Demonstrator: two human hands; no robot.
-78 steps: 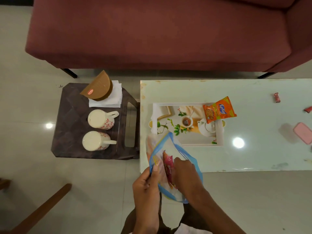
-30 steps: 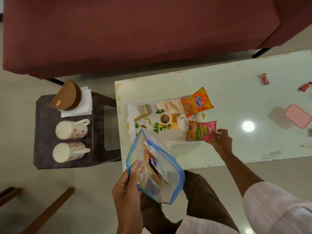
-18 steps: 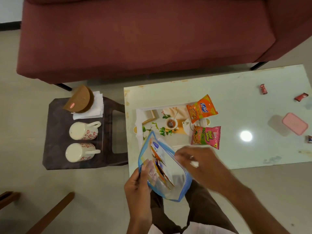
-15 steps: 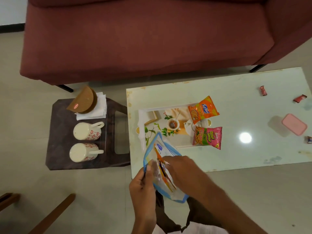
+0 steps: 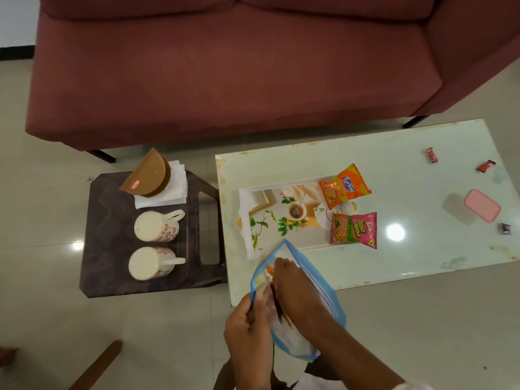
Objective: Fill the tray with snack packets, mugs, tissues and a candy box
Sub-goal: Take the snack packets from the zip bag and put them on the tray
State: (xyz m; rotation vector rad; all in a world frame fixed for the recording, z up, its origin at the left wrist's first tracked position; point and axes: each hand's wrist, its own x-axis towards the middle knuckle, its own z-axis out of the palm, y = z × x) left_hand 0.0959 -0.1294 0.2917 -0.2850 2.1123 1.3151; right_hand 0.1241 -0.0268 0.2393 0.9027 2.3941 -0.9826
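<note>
Head view: left hand (image 5: 247, 330) fingers pinch the near rim of the blue-edged zip bag (image 5: 318, 285), holding its mouth open; right hand (image 5: 295, 291) is plunged inside, fingers hidden, grip cannot be told. Orange snack packet (image 5: 344, 185) and pink snack packet (image 5: 354, 230) lie at the right end of the tray (image 5: 247, 220) on the glass table (image 5: 408, 277). Two mugs (image 5: 156, 226), tissues (image 5: 177, 190) and the brown candy box (image 5: 146, 174) sit on the dark side table (image 5: 107, 235), left.
</note>
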